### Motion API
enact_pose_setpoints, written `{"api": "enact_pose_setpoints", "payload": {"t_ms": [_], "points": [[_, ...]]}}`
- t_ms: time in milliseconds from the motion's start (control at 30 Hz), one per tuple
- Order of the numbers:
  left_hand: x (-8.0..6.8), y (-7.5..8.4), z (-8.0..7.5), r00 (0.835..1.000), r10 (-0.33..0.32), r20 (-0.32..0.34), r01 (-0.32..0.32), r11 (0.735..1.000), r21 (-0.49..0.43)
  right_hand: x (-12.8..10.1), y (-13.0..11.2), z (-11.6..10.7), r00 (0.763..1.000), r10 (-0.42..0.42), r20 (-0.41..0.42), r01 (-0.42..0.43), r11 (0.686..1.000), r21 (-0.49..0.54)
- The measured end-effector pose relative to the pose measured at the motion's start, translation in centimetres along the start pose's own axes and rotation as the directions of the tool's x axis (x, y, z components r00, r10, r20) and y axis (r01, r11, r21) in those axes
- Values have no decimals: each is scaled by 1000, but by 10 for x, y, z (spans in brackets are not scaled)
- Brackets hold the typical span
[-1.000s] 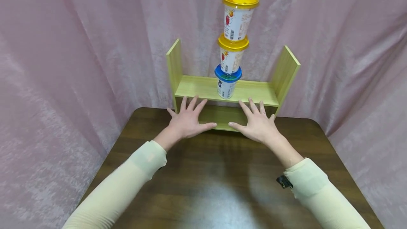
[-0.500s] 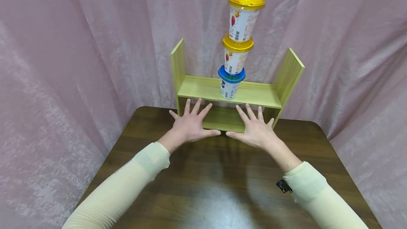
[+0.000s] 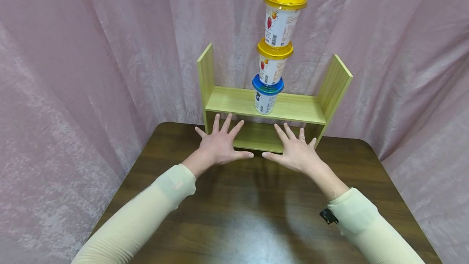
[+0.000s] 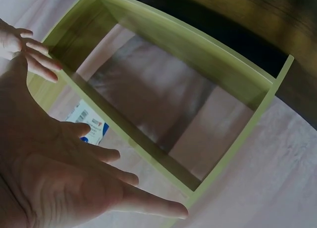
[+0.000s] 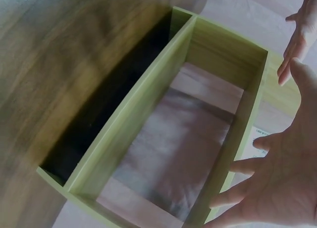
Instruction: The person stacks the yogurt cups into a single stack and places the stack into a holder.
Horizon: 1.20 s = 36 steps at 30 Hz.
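Observation:
In the head view, a pale wooden shelf carries a tower of three lidded paper cups. At the bottom is a white cup with a blue lid; on it sits a yellow-lidded cup, topped by a second yellow-lidded cup. The tower leans slightly right in this view. My left hand holds nothing, its fingers spread wide before the shelf's lower left. Mirroring it, my right hand is also spread and bare, in front of the lower right part. The two thumbs point toward each other with a gap between.
The shelf has upright side panels and an open lower compartment. It stands at the back of a dark brown wooden table. Pink curtains hang behind and at both sides. A small black device sits at the right sleeve cuff.
The head view has shifted a little, so shelf and cups appear farther right. My right hand has drawn back slightly from the upper board's edge. The cup stack stays standing.

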<state>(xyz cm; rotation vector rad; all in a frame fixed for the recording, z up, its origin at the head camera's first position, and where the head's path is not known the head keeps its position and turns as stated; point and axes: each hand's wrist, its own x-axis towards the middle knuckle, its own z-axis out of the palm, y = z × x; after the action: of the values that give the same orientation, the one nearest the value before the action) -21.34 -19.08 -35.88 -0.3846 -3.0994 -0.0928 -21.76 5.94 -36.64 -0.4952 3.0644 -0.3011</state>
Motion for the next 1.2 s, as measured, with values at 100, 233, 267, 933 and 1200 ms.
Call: {"api": "enact_pose_setpoints", "payload": {"t_ms": [100,233,267,933,1200], "points": [[-2,-2,3,999,16,-30,-16,1000,-12,0,2,0,999,-8,-54,10,999,35],[-8,-6,10,994,48,-96,-54,996,-71,-1,7,-4,970,-38,-240,77,985,154],[-9,-7,12,992,53,-113,-64,993,-97,-2,8,-6,955,-41,-295,100,977,189],[115,54,-57,975,-85,-206,-135,513,-848,102,-3,-171,850,344,-398,168,541,824],[142,248,-34,915,357,-189,-273,202,-941,-3,97,-191,646,643,-410,-18,550,835]]}}
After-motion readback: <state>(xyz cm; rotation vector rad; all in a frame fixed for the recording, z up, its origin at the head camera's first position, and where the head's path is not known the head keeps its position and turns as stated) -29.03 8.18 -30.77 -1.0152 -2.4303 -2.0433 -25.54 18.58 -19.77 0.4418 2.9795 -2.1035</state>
